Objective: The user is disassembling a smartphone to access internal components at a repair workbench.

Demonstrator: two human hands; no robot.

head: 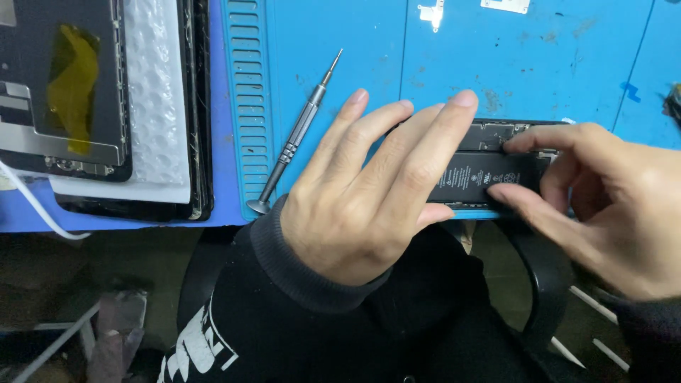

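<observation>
pinning opened phone (pixel 496 135) at near edge of blue mat (pixel 340 42), left hand (pixel 369 191) lay flat, fingers released. right hand (pixel 603 206) pinched black battery (pixel 489 177). judged: grip low, lift evenly, avoid bending. screwdriver (pixel 298 135) lay left, apart.

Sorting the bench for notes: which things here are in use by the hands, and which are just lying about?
In use: opened phone, its black battery, left hand, right hand.
Lying about: screwdriver, stacked phone panels, bubble wrap, small metal brackets, white cable.
</observation>
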